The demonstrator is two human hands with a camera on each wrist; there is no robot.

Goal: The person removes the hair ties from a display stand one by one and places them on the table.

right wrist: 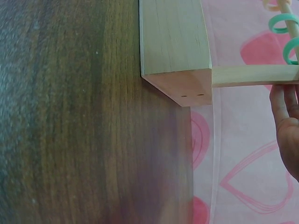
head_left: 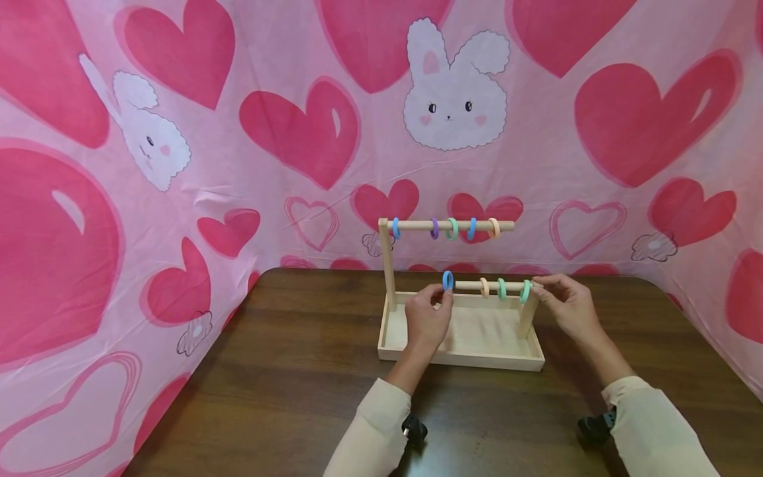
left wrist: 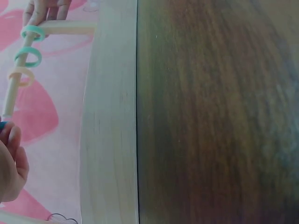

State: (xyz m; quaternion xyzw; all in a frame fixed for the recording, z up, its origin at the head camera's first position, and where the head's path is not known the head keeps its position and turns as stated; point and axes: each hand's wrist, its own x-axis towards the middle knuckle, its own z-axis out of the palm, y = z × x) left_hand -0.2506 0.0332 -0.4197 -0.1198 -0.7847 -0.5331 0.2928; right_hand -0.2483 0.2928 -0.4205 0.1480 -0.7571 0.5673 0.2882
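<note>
My left hand (head_left: 428, 321) pinches a blue ring (head_left: 448, 281) between thumb and fingers, at the free left end of the lower rod (head_left: 465, 285). Only part of that hand (left wrist: 9, 163) shows in the left wrist view. On the lower rod hang a peach ring (head_left: 485, 287) and two green rings, one mid-rod (head_left: 502, 289) and the other green ring (head_left: 525, 291) by the right post. My right hand (head_left: 569, 308) grips the top of the right post (head_left: 527, 318) of the wooden rack; in the right wrist view its fingers (right wrist: 279, 102) touch the post's outer side.
The rack's upper rod (head_left: 417, 225) carries several rings in blue, purple, green and peach, held by a taller left post (head_left: 387, 265). Its shallow wooden tray base (head_left: 465, 358) stands on the brown table (head_left: 286, 371). A pink heart-patterned cloth (head_left: 369, 146) hangs behind.
</note>
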